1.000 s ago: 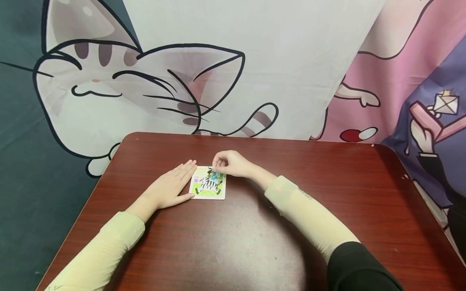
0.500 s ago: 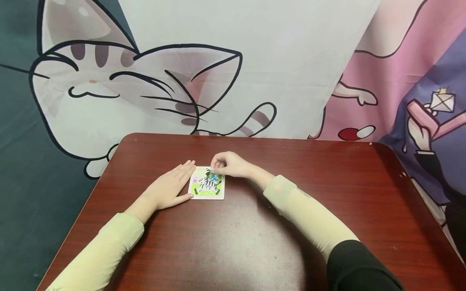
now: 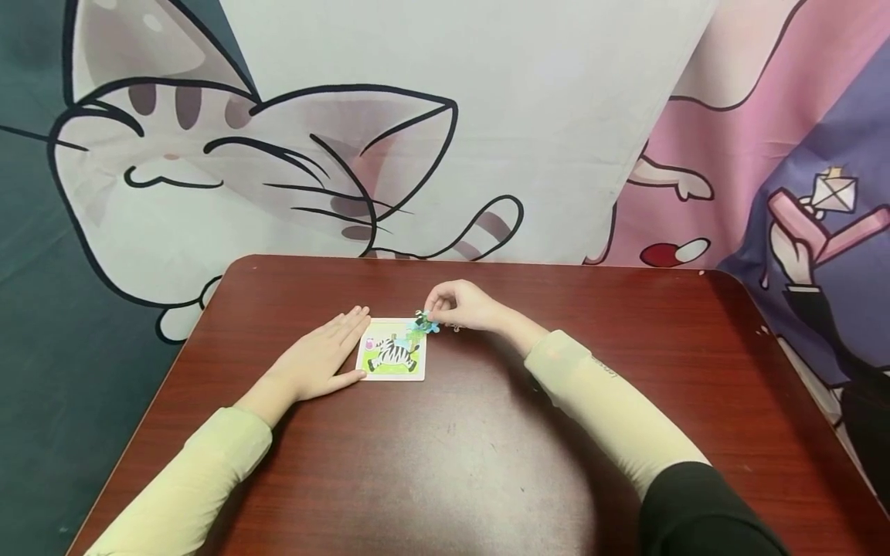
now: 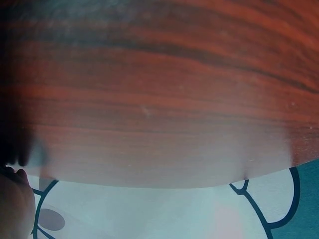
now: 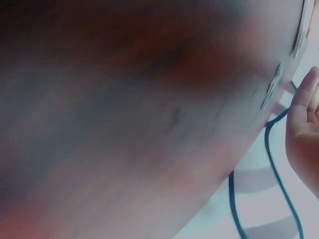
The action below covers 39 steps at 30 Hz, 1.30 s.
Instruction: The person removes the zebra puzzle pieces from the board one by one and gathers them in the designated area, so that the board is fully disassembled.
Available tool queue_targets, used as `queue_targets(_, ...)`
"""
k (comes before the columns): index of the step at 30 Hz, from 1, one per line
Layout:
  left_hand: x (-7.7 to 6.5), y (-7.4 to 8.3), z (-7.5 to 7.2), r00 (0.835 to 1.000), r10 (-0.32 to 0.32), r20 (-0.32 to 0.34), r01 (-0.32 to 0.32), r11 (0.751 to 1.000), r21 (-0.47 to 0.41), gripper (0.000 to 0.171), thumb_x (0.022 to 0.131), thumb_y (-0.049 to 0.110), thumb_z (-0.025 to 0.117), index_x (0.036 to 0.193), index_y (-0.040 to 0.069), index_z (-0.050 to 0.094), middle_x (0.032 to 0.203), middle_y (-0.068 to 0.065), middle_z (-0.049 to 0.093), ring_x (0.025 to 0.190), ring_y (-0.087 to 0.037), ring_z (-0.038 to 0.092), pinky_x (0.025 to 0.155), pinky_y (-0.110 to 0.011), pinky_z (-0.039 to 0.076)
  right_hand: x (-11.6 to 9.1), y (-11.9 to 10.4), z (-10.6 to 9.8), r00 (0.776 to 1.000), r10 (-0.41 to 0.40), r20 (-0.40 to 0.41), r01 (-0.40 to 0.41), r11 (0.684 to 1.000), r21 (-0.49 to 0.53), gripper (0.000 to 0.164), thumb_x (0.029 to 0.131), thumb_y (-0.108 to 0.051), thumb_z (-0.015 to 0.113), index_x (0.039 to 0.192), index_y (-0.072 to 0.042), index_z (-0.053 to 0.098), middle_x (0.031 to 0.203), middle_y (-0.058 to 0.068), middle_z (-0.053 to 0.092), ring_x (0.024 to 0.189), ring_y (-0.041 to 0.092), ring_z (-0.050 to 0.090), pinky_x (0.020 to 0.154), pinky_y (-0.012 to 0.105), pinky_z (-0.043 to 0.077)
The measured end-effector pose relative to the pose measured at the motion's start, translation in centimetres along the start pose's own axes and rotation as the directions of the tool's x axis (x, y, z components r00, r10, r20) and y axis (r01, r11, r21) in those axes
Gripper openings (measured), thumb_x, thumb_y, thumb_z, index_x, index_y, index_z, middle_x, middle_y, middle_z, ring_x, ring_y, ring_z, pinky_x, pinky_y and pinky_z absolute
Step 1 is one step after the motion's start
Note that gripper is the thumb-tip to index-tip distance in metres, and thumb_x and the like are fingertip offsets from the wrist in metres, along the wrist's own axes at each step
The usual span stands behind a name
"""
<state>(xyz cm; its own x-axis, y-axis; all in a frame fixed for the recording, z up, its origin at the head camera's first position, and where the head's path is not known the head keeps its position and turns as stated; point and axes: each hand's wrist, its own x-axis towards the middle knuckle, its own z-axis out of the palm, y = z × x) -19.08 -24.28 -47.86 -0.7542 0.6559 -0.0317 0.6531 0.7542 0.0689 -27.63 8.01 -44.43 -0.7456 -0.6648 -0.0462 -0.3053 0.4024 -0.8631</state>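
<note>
One squarish, white-framed cardboard-like zebra puzzle (image 3: 392, 366) lies on a reddish-brown wooden tabletop (image 3: 487, 448), its zebra stretched crosswise, hooves nearward. The straight-fingered left hand (image 3: 310, 357) touches its left edge; the right hand (image 3: 467, 306) pinches a blue-green jigsaw section (image 3: 425, 324) at its far right corner.

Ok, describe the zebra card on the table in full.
The zebra card is roughly square, apparently stiff board, with a pale border. Its picture shows a black-and-white striped zebra on green ground, with a pink spot at left. It lies flat on the reddish-brown table, the left hand at its left edge. A blue-green piece in the right hand overlaps its upper-right corner; whether they touch is unclear.
</note>
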Motion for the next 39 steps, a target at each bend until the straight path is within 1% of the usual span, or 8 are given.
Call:
queue_targets(3,0.0,0.0,0.0,1.000,0.002,-0.004,-0.002,1.000,0.003,0.093,0.102,0.055,0.059,0.166,-0.004,0.025,0.176,-0.020,0.022,0.165,-0.034,0.023,0.134,-0.048,0.028,-0.6,0.4,-0.9,1.000,0.003,-0.009,-0.003,1.000,-0.003,0.006,0.095,-0.002,0.073,0.099,0.002,0.074,0.083,0.006,0.073,0.071,0.009,0.062,0.061,0.019,0.051)
queue_targets(7,0.0,0.0,0.1,1.000,0.006,-0.009,-0.006,1.000,0.014,0.093,0.102,0.055,0.059,0.166,-0.004,0.026,0.176,-0.020,0.023,0.165,-0.034,0.024,0.134,-0.048,0.028,-1.4,1.0,-2.2,1.000,0.013,-0.010,-0.013,1.000,0.007,0.007,0.094,-0.001,0.076,0.098,0.005,0.076,0.081,0.006,0.076,0.072,0.009,0.065,0.069,0.021,0.057)
queue_targets(11,0.0,-0.1,0.1,1.000,0.009,-0.011,-0.009,1.000,0.020,0.093,0.102,0.055,0.059,0.166,-0.004,0.026,0.176,-0.020,0.023,0.165,-0.034,0.024,0.134,-0.048,0.029,-2.2,1.6,-3.4,0.999,0.047,-0.016,-0.047,0.999,0.015,0.006,0.093,0.001,0.077,0.098,0.004,0.078,0.079,0.002,0.076,0.070,0.011,0.066,0.068,0.025,0.060)
queue_targets(15,-0.1,-0.1,0.2,1.000,0.008,-0.012,-0.007,1.000,0.017,0.093,0.102,0.055,0.059,0.166,-0.004,0.025,0.176,-0.020,0.023,0.165,-0.034,0.024,0.134,-0.048,0.029,-2.9,2.2,-4.3,0.996,0.082,-0.017,-0.082,0.997,0.012,0.007,0.092,0.002,0.078,0.099,0.004,0.080,0.078,0.002,0.078,0.067,0.009,0.065,0.067,0.025,0.059)
queue_targets(20,-0.1,-0.1,0.2,1.000,0.009,-0.012,-0.009,1.000,0.020,0.093,0.102,0.055,0.059,0.166,-0.004,0.025,0.176,-0.020,0.022,0.165,-0.034,0.024,0.134,-0.048,0.028,-3.6,2.9,-5.2,0.995,0.099,-0.009,-0.099,0.994,-0.035,0.008,0.092,0.001,0.078,0.099,0.003,0.081,0.077,0.004,0.077,0.065,0.004,0.062,0.064,0.021,0.054)
queue_targets(24,-0.1,-0.1,0.2,1.000,0.008,-0.013,-0.008,1.000,0.020,0.094,0.102,0.055,0.059,0.166,-0.004,0.024,0.176,-0.020,0.022,0.165,-0.034,0.024,0.134,-0.048,0.029,-3.9,3.5,-5.7,0.994,0.108,0.006,-0.108,0.992,-0.069,0.008,0.093,-0.001,0.078,0.099,0.003,0.081,0.076,0.006,0.077,0.065,0.006,0.062,0.061,0.019,0.049)
queue_targets(28,-0.1,-0.1,0.2,1.000,0.008,-0.016,-0.008,1.000,0.017,0.093,0.102,0.055,0.059,0.166,-0.004,0.025,0.176,-0.020,0.023,0.165,-0.034,0.024,0.133,-0.048,0.029,-4.0,4.1,-6.0,0.993,0.113,0.021,-0.111,0.988,-0.105,0.008,0.094,-0.002,0.078,0.100,0.001,0.082,0.079,0.009,0.078,0.066,0.008,0.064,0.061,0.020,0.049)
queue_targets(39,-0.1,-0.1,0.4,1.000,0.012,-0.025,-0.012,1.000,0.015,0.093,0.102,0.054,0.060,0.166,-0.004,0.026,0.176,-0.020,0.023,0.165,-0.034,0.025,0.133,-0.048,0.029,-4.3,4.5,-6.9,0.993,0.115,0.017,-0.107,0.963,-0.246,0.009,0.093,-0.005,0.080,0.100,-0.002,0.084,0.088,0.010,0.082,0.075,0.002,0.067,0.072,0.021,0.054)
